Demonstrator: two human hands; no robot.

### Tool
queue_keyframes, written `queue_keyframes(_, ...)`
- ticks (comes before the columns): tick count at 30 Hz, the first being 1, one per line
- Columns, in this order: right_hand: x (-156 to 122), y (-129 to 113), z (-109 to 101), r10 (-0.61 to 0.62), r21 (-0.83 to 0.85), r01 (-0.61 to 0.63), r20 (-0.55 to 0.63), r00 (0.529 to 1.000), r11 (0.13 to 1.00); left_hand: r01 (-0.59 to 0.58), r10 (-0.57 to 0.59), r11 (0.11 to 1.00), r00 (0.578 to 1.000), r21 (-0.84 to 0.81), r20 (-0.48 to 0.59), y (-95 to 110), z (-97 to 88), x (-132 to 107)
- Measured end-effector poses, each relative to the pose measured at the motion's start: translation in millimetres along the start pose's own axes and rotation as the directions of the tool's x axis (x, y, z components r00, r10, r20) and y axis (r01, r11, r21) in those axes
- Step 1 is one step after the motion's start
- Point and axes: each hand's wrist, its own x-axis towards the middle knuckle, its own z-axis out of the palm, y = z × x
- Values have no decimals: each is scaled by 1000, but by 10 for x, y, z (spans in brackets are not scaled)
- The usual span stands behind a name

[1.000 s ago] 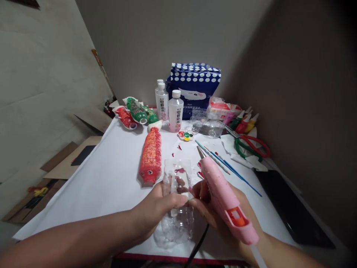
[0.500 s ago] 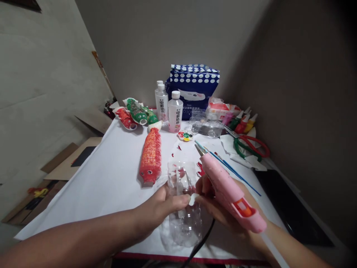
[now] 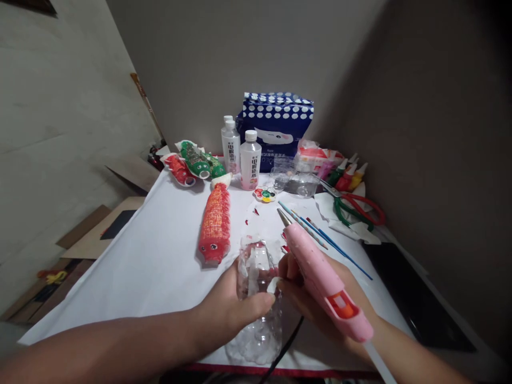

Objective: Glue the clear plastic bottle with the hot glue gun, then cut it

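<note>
My left hand (image 3: 236, 304) is wrapped round a clear plastic bottle (image 3: 260, 336) that lies near the table's front edge, thumb on top. Pale strips run along the bottle's upper side. A pink hot glue gun (image 3: 316, 266) rests in my right hand (image 3: 306, 285), its metal nozzle pointing up and away from me and a glue stick out of its rear. The same hand's fingertips pinch a small white piece (image 3: 274, 285) against the bottle, close to my left thumb. A red painted fish (image 3: 216, 229) lies just beyond, to the left.
Smaller painted fish (image 3: 196, 162), drink bottles (image 3: 250, 160) and a blue bag (image 3: 278, 128) stand at the back. A paint palette (image 3: 264, 194), brushes (image 3: 332, 242), scissors (image 3: 356, 205) and paint tubes (image 3: 346, 178) lie right of centre. A black panel (image 3: 416, 298) lies at the right edge.
The bottle has tilted and shifted slightly left and toward me. My left thumb has moved down off the white piece; my right hand and the glue gun have shifted slightly left.
</note>
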Motion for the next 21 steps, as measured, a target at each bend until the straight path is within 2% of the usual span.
queue_keyframes(4,28,-91,-35,-2,-69,4,18,1000,998,9,-9,1000,1000,8,-8,-4,-9,16)
queue_keyframes(15,0,-117,-70,-28,-118,31,24,999,993,76,-77,997,997,17,16,-34,-58,24)
queue_keyframes(18,11,-137,-58,-8,-99,12,31,999,995,135,-135,991,991,3,-18,-21,-57,32)
queue_keyframes(21,32,-175,-58,-38,-76,35,-39,999,997,162,-165,986,983,-51,-81,2,-44,28)
